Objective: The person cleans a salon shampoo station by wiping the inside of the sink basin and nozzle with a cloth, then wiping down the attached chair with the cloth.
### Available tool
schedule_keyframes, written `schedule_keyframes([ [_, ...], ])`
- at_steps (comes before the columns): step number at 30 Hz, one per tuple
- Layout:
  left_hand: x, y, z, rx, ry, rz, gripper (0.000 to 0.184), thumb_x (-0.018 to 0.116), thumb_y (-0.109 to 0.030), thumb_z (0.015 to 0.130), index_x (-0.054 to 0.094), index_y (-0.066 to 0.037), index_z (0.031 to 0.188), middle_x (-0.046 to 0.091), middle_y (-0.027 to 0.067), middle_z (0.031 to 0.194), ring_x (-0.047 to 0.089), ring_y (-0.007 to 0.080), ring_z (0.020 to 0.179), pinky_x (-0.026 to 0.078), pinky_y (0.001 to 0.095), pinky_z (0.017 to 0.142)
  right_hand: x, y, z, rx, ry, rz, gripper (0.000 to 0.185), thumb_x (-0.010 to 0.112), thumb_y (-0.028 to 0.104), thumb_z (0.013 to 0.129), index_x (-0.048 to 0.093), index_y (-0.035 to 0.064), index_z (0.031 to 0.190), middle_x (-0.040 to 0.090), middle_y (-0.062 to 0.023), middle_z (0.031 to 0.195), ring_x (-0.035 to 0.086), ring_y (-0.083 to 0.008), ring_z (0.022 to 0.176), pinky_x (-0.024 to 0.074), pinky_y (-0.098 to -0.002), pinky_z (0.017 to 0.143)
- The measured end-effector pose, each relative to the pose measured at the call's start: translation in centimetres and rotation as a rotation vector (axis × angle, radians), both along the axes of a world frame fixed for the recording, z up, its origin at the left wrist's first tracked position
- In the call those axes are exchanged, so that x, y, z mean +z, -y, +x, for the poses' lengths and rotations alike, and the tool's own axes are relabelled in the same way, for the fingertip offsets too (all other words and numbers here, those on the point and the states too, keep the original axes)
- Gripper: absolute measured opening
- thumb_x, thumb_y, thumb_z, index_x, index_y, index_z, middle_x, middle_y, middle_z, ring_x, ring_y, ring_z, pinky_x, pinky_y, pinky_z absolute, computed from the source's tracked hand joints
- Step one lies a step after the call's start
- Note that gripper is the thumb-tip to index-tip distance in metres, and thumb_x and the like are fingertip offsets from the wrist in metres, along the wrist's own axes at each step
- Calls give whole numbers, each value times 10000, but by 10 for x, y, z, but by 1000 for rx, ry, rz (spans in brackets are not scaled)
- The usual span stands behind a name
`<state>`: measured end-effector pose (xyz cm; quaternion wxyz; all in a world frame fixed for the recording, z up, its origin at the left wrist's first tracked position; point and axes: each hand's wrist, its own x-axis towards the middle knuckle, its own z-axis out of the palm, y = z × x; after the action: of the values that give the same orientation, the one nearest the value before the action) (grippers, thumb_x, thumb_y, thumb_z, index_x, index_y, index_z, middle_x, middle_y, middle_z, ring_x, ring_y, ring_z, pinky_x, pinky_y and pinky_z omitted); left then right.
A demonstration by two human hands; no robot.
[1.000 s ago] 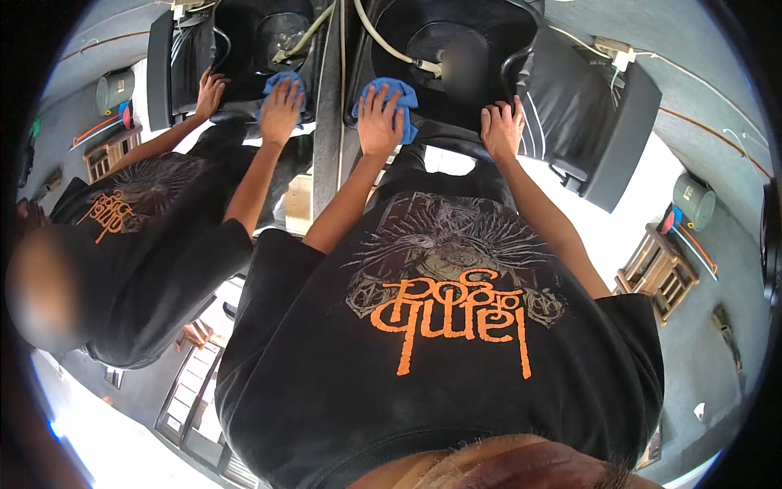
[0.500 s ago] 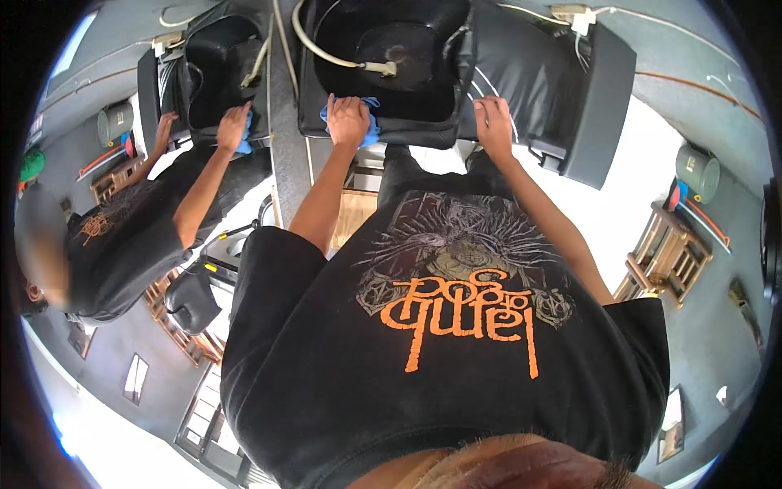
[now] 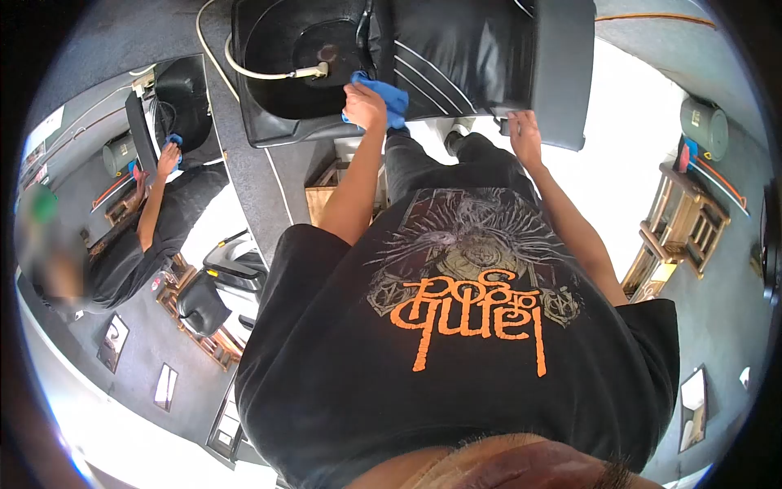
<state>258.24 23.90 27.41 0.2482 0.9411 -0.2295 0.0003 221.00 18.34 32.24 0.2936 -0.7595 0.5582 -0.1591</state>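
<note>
My left hand [image 3: 364, 107] is closed around a bunched blue cloth [image 3: 392, 99], part of which hangs out to the right. It is at the front right corner of a black wash basin [image 3: 281, 129], where the basin meets a black padded seat [image 3: 464, 61]. My right hand [image 3: 525, 140] is by the seat's front edge near the raised end pad [image 3: 564, 77], fingers extended and slightly bent, holding nothing visible. Whether its fingertips press on the padding is hard to tell. A cream spray hose [image 3: 261, 75] lies in the basin, its head [image 3: 314, 72] near the drain.
A large mirror [image 3: 122, 220] on the left reflects me and the room. Below the basin is a wooden crate [image 3: 326, 200]. To the right are a wooden bench [image 3: 684, 216] and a grey-green bin [image 3: 704, 126]. My shoe [image 3: 456, 138] is beside the seat's base.
My left hand has moved right with the cloth from the basin's front rim to its corner. My right hand has shifted right along the seat to the end pad. The view has moved right.
</note>
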Motion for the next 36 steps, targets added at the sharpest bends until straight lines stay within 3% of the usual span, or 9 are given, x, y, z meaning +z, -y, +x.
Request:
schedule_keyframes([
  [1,7,12,0,115,-15,-45,294,499,-248,1044,567,9,917,679,247,769,664,491,734,514,562,654,3,1,-8,-20,-19,-6,258,561,252,1051,702,40,1092,623,-175,1076,628,-387,999,503,-460,877],
  [3,36,48,4,211,-156,-306,375,460,-328,1064,548,26,978,668,341,1042,662,507,960,519,583,800,9,5,-24,-52,-24,38,287,539,268,1059,697,29,1088,629,-194,1085,624,-406,1022,503,-476,891],
  [8,-10,114,41,-349,-22,-15,572,520,-459,1023,551,72,1235,617,321,1209,591,504,1135,468,555,1010,3,5,-45,-86,-30,35,290,549,266,1056,694,15,1061,639,-217,1041,615,-414,1000,500,-492,879],
  [11,-30,107,25,-444,395,-21,669,566,-467,994,493,117,1312,592,349,1242,597,493,1125,446,544,1043,-4,-7,-50,-136,-14,8,274,572,275,1046,696,31,1028,641,-214,1046,624,-410,988,507,-511,860],
  [16,-8,87,13,-479,263,114,457,728,-445,894,605,-8,936,668,174,966,650,359,962,496,468,905,-32,-40,-56,-161,-25,3,245,597,281,1033,694,56,1040,636,-209,1032,639,-421,983,522,-524,847],
  [23,14,80,30,-579,242,287,536,732,-483,865,634,25,1007,680,215,1041,653,373,1025,515,469,899,-58,-53,-79,-141,30,23,187,601,199,1004,717,54,986,714,-149,1062,654,-388,1033,515,-500,933],
  [27,-23,109,36,-397,79,88,571,738,-455,869,612,77,1033,654,268,1058,632,432,1028,503,503,947,-67,-49,-104,-154,18,12,185,578,160,1003,721,50,961,738,-113,1010,656,-375,1039,493,-484,980],
  [31,-19,105,20,-379,91,39,620,751,-460,860,578,103,1051,631,267,1087,629,440,1019,499,509,954,-54,-49,-119,-272,-70,195,192,555,147,991,738,91,1003,726,-133,979,652,-358,985,523,-484,890],
  [36,8,104,26,-555,168,311,692,802,-523,800,571,54,1104,666,219,1111,659,387,1082,549,458,943,-74,-59,-128,-221,-69,124,207,562,185,988,751,110,1024,707,-154,922,661,-351,957,536,-467,862],
])
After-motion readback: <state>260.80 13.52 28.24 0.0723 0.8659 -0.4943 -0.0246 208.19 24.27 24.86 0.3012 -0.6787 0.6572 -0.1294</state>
